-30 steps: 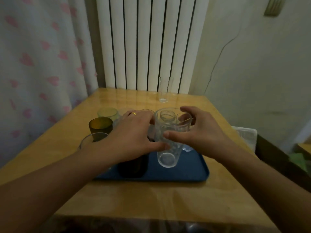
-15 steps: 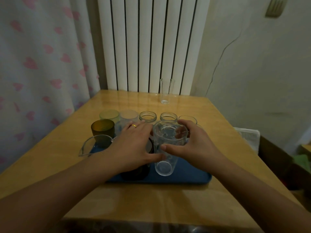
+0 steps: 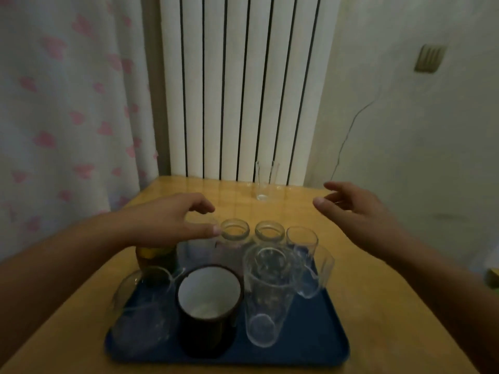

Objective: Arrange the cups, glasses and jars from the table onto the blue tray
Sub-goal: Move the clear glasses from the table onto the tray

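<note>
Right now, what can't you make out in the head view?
- Back-left of the blue tray: the left hand covers whatever stands there; only part of an amber glass shows.
- Clear glass by the radiator: faint and small, contents unreadable.
- Near edge of the table: cut by the frame bottom.
- Handled clear cup: its outline blends with the glass in front.

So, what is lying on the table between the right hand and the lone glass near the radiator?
Nothing: in the head view only bare wooden table separates the right hand from the lone glass.
</note>
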